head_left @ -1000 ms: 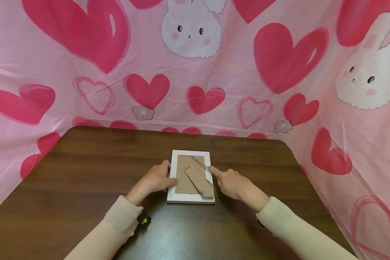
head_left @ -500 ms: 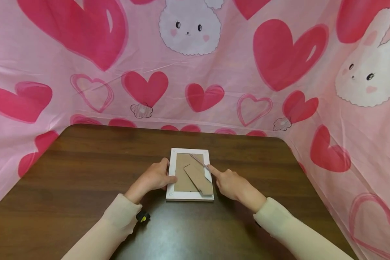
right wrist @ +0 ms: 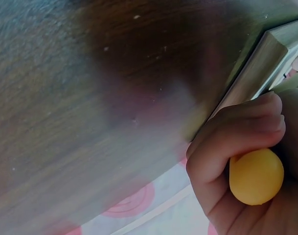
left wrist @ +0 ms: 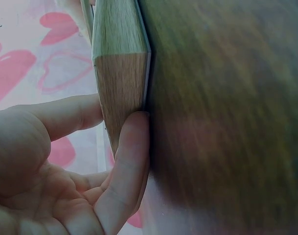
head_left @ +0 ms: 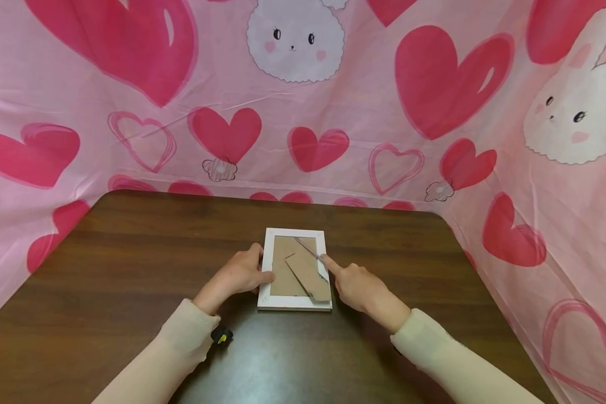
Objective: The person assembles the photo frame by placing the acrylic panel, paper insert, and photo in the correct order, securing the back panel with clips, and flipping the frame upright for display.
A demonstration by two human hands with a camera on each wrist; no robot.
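centrally, left hand [head_left: 238,272] gripping frame [head_left: 290,303], unclear corner marks [head_left: 265,299], right hand [head_left: 359,286] holding tool [right wrist: 257,177]

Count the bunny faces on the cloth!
2. One bunny face is at the back, beyond the picture frame; another is on the right. More may be out of view.

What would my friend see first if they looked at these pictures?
Probably the pink cloth, full of hearts and bunnies, behind the table. Then the white frame on the table, held by the left hand. In the right wrist view, the right hand grips something yellow.
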